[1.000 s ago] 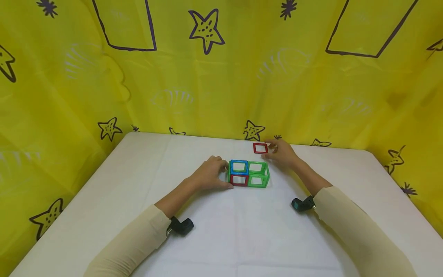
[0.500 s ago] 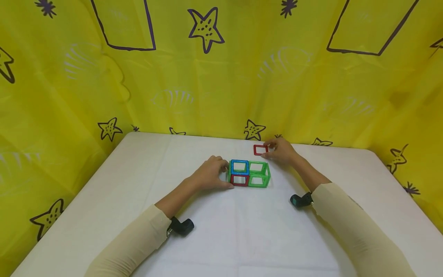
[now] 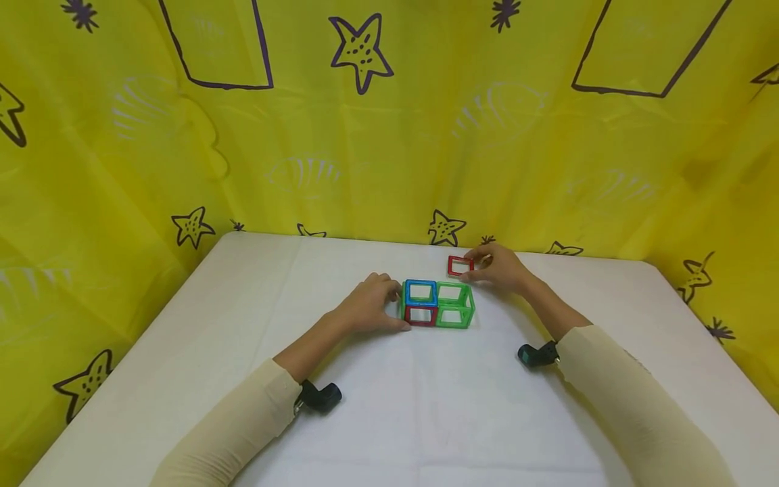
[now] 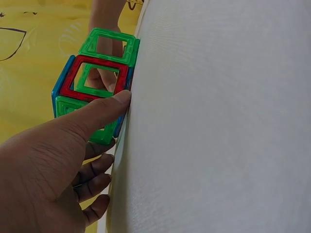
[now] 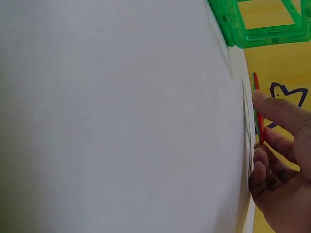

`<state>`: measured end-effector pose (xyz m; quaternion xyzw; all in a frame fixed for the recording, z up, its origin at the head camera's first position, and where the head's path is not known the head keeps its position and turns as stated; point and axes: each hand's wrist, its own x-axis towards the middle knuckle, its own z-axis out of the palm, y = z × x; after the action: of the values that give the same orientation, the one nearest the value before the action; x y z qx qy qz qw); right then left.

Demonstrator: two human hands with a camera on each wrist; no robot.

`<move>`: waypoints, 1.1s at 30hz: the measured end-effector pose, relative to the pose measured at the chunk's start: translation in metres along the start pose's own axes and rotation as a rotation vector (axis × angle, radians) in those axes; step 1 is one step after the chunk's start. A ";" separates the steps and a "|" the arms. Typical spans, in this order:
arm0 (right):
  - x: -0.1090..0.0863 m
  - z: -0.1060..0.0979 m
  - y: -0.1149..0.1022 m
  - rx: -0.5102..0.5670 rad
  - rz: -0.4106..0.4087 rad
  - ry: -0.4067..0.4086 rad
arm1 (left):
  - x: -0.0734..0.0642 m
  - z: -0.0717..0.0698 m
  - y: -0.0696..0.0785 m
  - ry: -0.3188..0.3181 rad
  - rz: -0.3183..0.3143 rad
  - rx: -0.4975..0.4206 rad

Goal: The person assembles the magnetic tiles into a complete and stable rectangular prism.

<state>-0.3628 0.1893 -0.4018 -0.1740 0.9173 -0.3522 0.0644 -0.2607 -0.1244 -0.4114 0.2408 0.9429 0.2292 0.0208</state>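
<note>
A small block built of square magnetic tiles stands on the table, with a blue tile (image 3: pixel 421 304) on top, a red tile (image 4: pixel 102 60) in front and green tiles (image 3: pixel 454 308) at its right half. My left hand (image 3: pixel 365 306) grips its left end, the thumb (image 4: pixel 114 103) on the front and the fingers behind. Behind the block, my right hand (image 3: pixel 502 269) pinches a separate red square magnetic tile (image 3: pixel 450 266) by its right side, between thumb and fingers. The right wrist view shows this tile edge-on, with a thin green edge beside the red.
A white cloth covers the table (image 3: pixel 365 433), whose far edge meets a yellow curtain (image 3: pixel 274 135) printed with stars and fish. Black wrist cameras (image 3: pixel 321 398) hang below both sleeves, close over the cloth.
My right hand has brought the separate red tile slightly nearer and to the right, towards the block. My left hand and the block have stayed in place.
</note>
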 end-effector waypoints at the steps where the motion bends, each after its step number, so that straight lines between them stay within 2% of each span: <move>1: -0.002 -0.001 0.000 0.013 -0.006 0.003 | 0.000 0.000 0.000 0.000 0.000 0.002; 8: -0.020 -0.002 -0.008 0.091 -0.084 -0.006 | 0.000 -0.001 0.000 -0.003 -0.005 0.000; 13: -0.031 -0.001 -0.018 0.135 -0.104 -0.017 | 0.000 -0.001 0.000 -0.010 -0.016 -0.009; 23: -0.045 -0.010 -0.034 0.138 -0.120 0.014 | 0.002 0.001 -0.001 -0.011 -0.007 -0.013; 33: -0.068 -0.004 -0.050 0.181 -0.218 -0.034 | 0.001 0.000 -0.001 -0.008 -0.002 -0.008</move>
<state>-0.2866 0.1819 -0.3657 -0.2719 0.8563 -0.4354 0.0566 -0.2622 -0.1248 -0.4118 0.2408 0.9421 0.2319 0.0256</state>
